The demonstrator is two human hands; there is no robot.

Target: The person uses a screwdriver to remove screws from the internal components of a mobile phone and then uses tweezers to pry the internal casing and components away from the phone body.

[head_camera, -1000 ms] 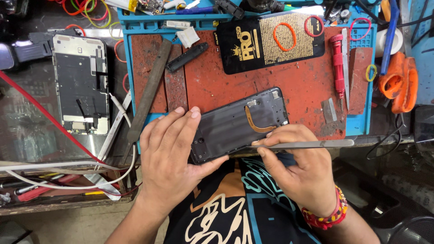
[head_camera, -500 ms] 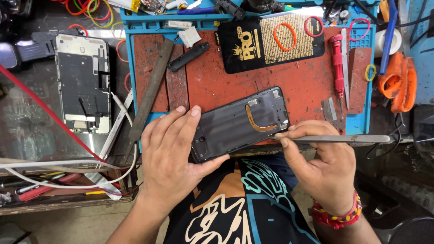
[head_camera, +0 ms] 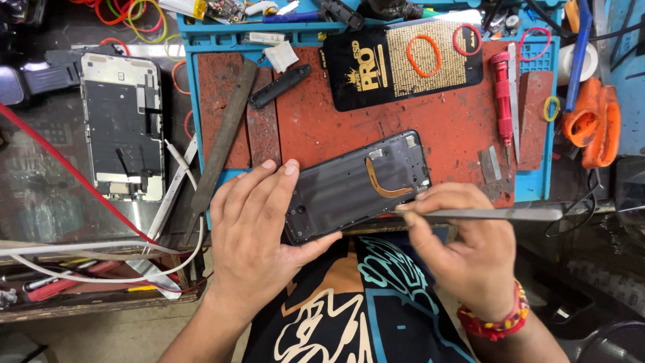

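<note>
- Nearest the body, at the mat's front edge, the right hand (head_camera: 463,259) is closed in a pinch on a thin metal pry tool (head_camera: 490,214), which lies almost level, its free end pointing right and its working end at the fingertips.
- Just left of it, the left hand (head_camera: 259,232) lies spread and flat, fingers on the left end of the dark phone frame (head_camera: 356,185) and thumb under its near edge, pinning it down.
- Between the hands the phone frame lies with its long axis slanting from near-left up to far-right; the tool's tip meets its near right edge, so the right hand is nearer the working spot.
- Farther back on the red work mat (head_camera: 457,124) lie a black pad (head_camera: 403,64) and a red screwdriver (head_camera: 502,87).
</note>
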